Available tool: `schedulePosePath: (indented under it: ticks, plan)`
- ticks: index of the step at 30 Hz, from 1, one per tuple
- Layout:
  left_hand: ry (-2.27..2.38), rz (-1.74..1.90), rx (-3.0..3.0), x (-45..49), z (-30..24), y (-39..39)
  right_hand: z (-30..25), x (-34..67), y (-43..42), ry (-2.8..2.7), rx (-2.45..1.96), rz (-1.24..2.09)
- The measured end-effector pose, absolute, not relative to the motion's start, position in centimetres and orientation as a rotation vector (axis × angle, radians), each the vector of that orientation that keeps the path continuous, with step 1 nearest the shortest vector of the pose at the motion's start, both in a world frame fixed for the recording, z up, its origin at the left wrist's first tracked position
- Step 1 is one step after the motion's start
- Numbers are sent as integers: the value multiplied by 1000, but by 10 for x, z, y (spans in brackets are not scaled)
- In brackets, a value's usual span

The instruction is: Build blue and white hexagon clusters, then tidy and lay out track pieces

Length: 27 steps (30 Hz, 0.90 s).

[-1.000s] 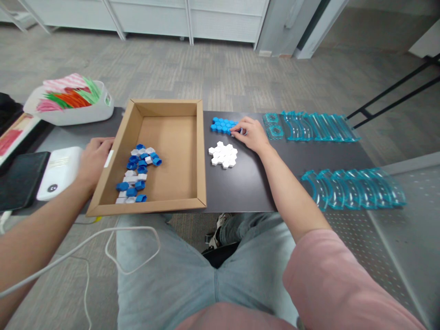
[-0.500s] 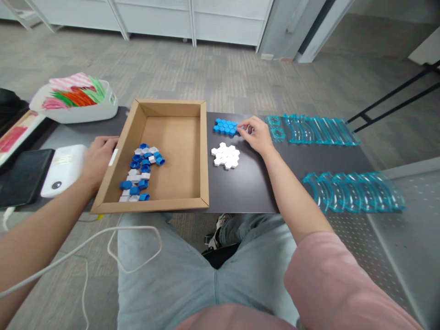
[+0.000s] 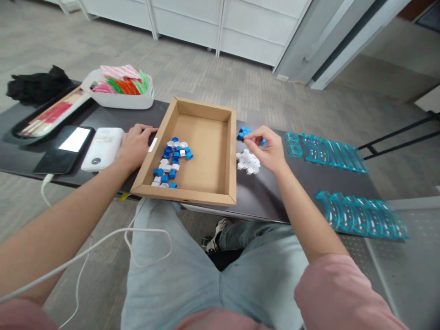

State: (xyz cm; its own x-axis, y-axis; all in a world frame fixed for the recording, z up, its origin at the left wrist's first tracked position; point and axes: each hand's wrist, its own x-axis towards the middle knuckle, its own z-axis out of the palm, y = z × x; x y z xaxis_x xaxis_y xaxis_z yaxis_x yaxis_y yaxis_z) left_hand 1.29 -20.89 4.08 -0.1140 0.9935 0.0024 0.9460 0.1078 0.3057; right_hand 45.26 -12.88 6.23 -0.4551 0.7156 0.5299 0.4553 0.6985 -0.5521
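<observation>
My left hand (image 3: pixel 135 145) lies on the table with its fingers stretched toward the left wall of a shallow cardboard box (image 3: pixel 233 160). Inside the box's left half, loose blue hexagonal pieces (image 3: pixel 158 172) and white hexagonal pieces (image 3: pixel 165 167) lie mixed, several of each. Right of the box, my right hand (image 3: pixel 270 149) hovers with thumb and forefinger pinched; whatever is between them is too small to make out. Partly behind those fingers is a group of blue hexagonal pieces (image 3: pixel 243 131). Just nearer to me sits a tight cluster of white hexagonal pieces (image 3: pixel 248 162).
Clear teal curved plastic parts stand in a back row (image 3: pixel 333 153) and a front row (image 3: pixel 360 215) at the right, beside small teal square parts (image 3: pixel 294 150). Leftward are a white device (image 3: pixel 103 149), a black phone-like slab (image 3: pixel 58 156), a white basket (image 3: pixel 127 101) and a white cable (image 3: pixel 103 238).
The view has swung left, so everything sits farther right in it. My right hand has moved nearer to me, from the blue group's right end toward the white cluster. My left hand stays beside the box.
</observation>
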Motion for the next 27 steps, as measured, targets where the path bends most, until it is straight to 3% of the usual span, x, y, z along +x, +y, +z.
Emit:
schedulePosePath:
  ticks: [5,9,13,19,27]
  plan:
    - [2210,445,1922,12,31,-207,94,347,-157,-2801,-652,389]
    - [2249,508,1944,9,20,-203,82,294,-150,-2941,-830,186]
    - [2237,532,1956,7,15,-201,70,282,-146,-2963,-883,246]
    - [2223,531,1948,6,14,-201,81,335,-131,-2540,-673,621]
    - [2227,588,1796,2,18,-194,44,506,-88,-1880,-1059,412]
